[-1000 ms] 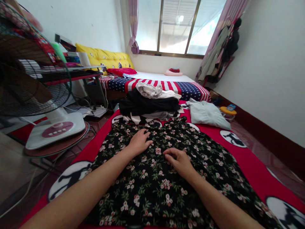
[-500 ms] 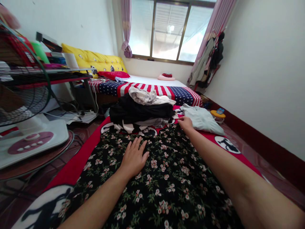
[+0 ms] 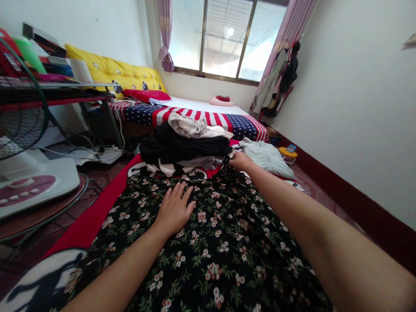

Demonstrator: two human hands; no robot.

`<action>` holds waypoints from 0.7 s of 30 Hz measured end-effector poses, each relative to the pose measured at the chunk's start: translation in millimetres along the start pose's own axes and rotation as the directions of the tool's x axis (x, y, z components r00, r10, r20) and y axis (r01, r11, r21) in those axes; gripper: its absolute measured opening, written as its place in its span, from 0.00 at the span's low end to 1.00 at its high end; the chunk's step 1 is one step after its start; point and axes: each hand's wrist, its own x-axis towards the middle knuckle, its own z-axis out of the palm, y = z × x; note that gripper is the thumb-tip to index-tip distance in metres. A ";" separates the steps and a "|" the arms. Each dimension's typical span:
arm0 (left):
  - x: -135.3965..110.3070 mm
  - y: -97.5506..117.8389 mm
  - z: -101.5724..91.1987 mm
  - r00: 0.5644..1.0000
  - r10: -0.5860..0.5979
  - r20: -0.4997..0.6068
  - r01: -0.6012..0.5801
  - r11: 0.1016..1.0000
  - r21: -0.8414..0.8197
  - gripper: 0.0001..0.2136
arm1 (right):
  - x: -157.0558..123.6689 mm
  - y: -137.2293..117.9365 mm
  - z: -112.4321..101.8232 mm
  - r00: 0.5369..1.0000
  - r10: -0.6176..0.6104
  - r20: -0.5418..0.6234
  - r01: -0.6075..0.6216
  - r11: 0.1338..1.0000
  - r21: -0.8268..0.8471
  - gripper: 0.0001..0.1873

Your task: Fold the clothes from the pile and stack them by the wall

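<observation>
Two bare hands are on a black garment printed with small pink and white flowers (image 3: pixel 221 251), which lies spread flat over a red blanket with black-and-white round motifs (image 3: pixel 94 216) on the floor. At the far left stands a white electric fan with a dark wire cage (image 3: pixel 22 173). The left hand (image 3: pixel 173 210) lies palm down on the floral cloth, fingers straight and slightly spread, gripping nothing. Beyond it sits a heap of folded black, white and striped clothes (image 3: pixel 185 147). The right hand (image 3: pixel 240 161) reaches to the garment's far edge, just beside the heap, fingers curled onto the cloth there; whether it pinches the cloth I cannot tell. Further right lies a folded pale grey-green garment (image 3: pixel 266 156).
</observation>
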 end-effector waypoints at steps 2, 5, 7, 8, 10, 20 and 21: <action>0.2 0.5 -0.1 1.000 -0.004 -0.002 0.004 1.000 0.011 0.25 | -0.3 9.4 -21.1 0.982 0.074 -0.175 -0.067 0.997 0.044 0.15; 0.3 0.6 -0.1 1.000 -0.001 -0.001 0.001 1.000 0.018 0.25 | -4.3 25.9 -51.2 0.911 0.174 -0.374 -0.128 0.981 0.144 0.18; 0.2 0.7 -0.5 1.000 0.000 0.001 0.000 1.000 0.024 0.25 | -11.7 35.9 -67.3 0.877 0.206 -0.435 -0.126 0.970 0.206 0.18; 0.2 0.9 -0.7 1.000 0.000 0.001 0.000 1.000 0.026 0.25 | -17.5 40.2 -74.0 0.866 0.226 -0.446 -0.105 0.954 0.280 0.16; -0.1 1.2 -1.2 1.000 0.002 -0.001 -0.002 1.000 0.026 0.25 | -34.0 48.2 -84.9 0.857 0.281 -0.431 -0.021 0.856 0.517 0.13; 1.3 -2.1 -3.5 0.990 -0.006 -0.144 -0.014 0.991 -0.133 0.18 | -171.8 130.0 -91.6 0.982 0.180 0.049 -0.171 0.766 0.620 0.24; 1.8 -2.9 -4.2 0.987 -0.005 -0.163 -0.021 0.988 -0.156 0.16 | -180.8 139.0 -91.2 0.965 0.140 0.222 -0.231 0.852 0.469 0.23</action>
